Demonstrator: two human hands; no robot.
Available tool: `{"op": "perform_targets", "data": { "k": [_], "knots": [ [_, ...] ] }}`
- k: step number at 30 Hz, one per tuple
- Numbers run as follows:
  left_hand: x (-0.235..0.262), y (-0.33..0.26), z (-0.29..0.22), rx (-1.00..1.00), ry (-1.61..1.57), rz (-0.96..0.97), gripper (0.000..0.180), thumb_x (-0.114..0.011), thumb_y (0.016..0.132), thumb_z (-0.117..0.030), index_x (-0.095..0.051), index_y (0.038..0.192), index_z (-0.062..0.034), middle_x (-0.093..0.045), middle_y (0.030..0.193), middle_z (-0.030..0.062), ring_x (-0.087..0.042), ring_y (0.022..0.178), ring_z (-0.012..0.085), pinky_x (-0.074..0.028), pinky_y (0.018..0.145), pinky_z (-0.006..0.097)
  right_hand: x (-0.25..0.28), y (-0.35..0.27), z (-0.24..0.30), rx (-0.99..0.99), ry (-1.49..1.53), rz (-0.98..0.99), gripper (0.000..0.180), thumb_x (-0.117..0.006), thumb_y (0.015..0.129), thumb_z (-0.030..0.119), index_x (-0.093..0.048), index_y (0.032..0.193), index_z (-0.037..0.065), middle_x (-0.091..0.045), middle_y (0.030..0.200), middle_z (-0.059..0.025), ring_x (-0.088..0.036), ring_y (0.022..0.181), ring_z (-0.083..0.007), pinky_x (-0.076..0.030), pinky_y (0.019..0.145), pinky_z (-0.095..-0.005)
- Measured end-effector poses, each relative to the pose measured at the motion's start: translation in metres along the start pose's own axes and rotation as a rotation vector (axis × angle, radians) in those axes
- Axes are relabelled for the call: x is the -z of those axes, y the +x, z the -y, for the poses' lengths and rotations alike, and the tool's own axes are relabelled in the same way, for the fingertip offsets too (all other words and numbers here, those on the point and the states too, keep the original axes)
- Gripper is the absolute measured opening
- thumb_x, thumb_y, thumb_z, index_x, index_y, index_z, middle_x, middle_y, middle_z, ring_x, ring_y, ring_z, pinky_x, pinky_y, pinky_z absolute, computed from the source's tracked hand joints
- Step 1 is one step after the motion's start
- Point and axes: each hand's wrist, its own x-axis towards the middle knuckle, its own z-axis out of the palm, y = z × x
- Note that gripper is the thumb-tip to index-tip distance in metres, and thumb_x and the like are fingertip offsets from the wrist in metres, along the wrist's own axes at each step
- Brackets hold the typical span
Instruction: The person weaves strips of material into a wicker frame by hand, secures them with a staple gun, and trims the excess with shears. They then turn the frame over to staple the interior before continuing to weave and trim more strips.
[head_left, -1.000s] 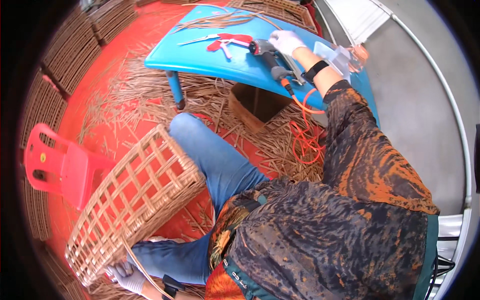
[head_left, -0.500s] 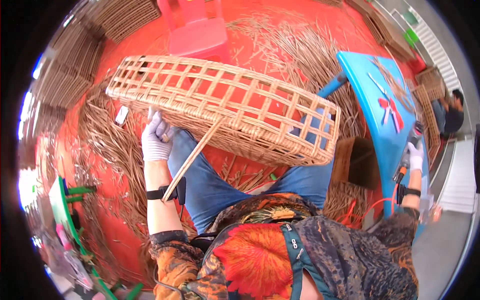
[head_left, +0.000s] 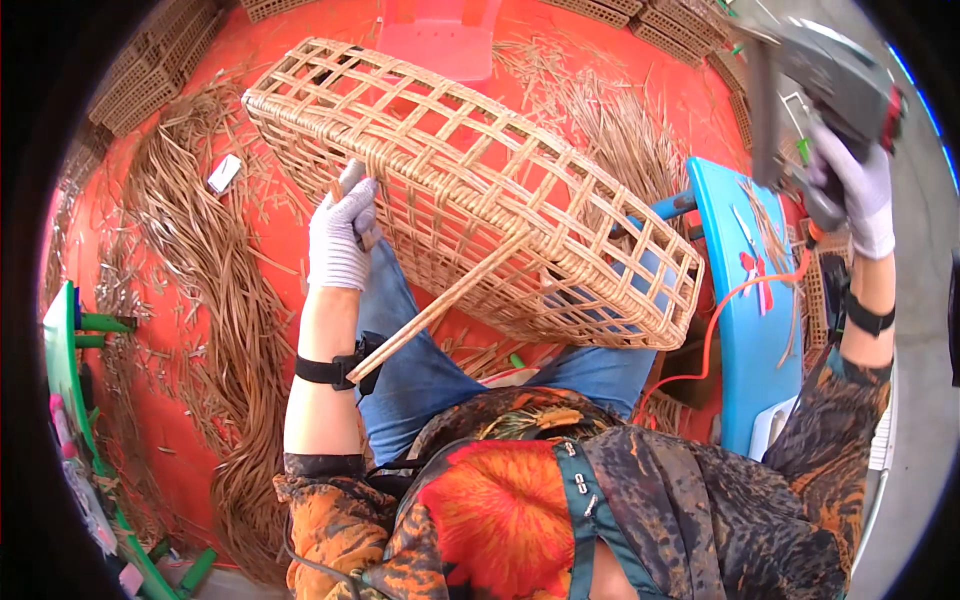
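A long openwork woven basket (head_left: pixel 500 185) leans slantwise across my knees, its lattice side facing up. My left hand (head_left: pixel 345 230), in a white glove, is closed on the basket's near edge toward its left end. A pair of loose strands (head_left: pixel 445 302) sticks out from the weave toward my left forearm. Out to the right, my gloved right hand (head_left: pixel 858 190) grips the handle of a dark air nail or staple gun (head_left: pixel 845 85), raised well apart from the basket and smeared by motion. An orange hose (head_left: pixel 718 318) runs from its handle down past the blue table.
On the blue table (head_left: pixel 735 390) lie red-handled scissors (head_left: pixel 757 285) and a thin blade (head_left: pixel 743 226). Long brown strands (head_left: pixel 200 250) cover the red floor at left. A red chair (head_left: pixel 440 45), stacked baskets (head_left: pixel 160 65) and a green-edged table (head_left: pixel 62 340) stand around me.
My right hand has lifted the gun off the blue table, up and away. The basket has tilted more steeply, its left end rising, with my left hand still on its edge.
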Motion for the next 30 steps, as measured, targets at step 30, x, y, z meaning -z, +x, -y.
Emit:
{"op": "perform_targets", "data": {
  "k": [30],
  "knots": [
    [0.018,0.005,0.005,0.076,-0.032,0.087,0.046,-0.068,0.090,-0.007,-0.060,0.134,0.0027,-0.057,0.075,-0.0042,-0.044,0.060,0.0039,-0.034,0.056,0.020,-0.214,0.135,0.139,0.480,-0.233,0.834,0.035,-0.082,0.080,0.020,-0.067,0.104,-0.001,-0.072,0.088,-0.0086,-0.067,0.079,-0.0164,-0.057,0.074,-0.0300]
  ]
}}
